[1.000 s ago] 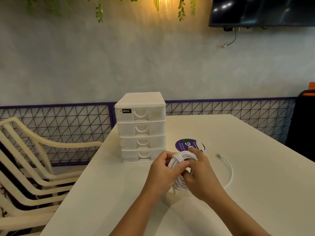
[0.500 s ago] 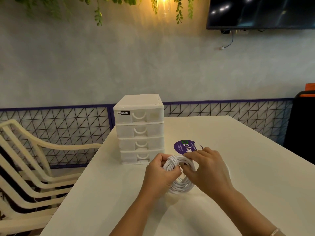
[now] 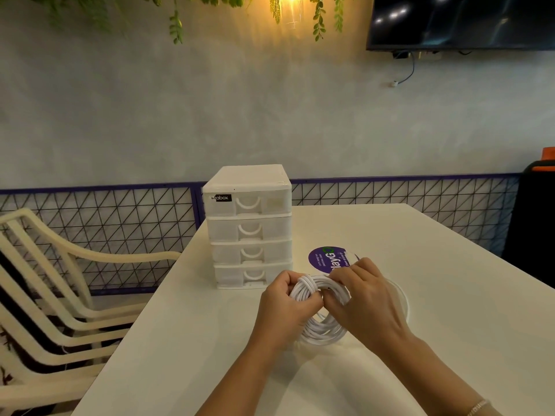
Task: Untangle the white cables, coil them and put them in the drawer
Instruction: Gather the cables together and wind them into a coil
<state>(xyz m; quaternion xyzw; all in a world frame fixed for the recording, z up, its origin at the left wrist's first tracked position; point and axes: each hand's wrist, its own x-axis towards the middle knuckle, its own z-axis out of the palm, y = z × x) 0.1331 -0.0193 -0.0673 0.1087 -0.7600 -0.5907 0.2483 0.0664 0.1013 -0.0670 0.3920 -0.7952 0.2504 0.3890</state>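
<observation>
A coil of white cable is held above the white table. My left hand grips the coil's left side, fingers curled round the strands. My right hand pinches the coil's top right, and a loose length of the cable loops out behind it to the right. A white four-drawer unit stands just beyond my hands at the table's left side, all its drawers closed.
A round purple sticker lies on the table behind my right hand. Stacked cream plastic chairs stand left of the table. A wire-mesh fence runs along the wall behind.
The loose cable end has been drawn in toward the coil, leaving a shorter loop behind my right hand. Both hands keep hold of the coil in nearly the same place.
</observation>
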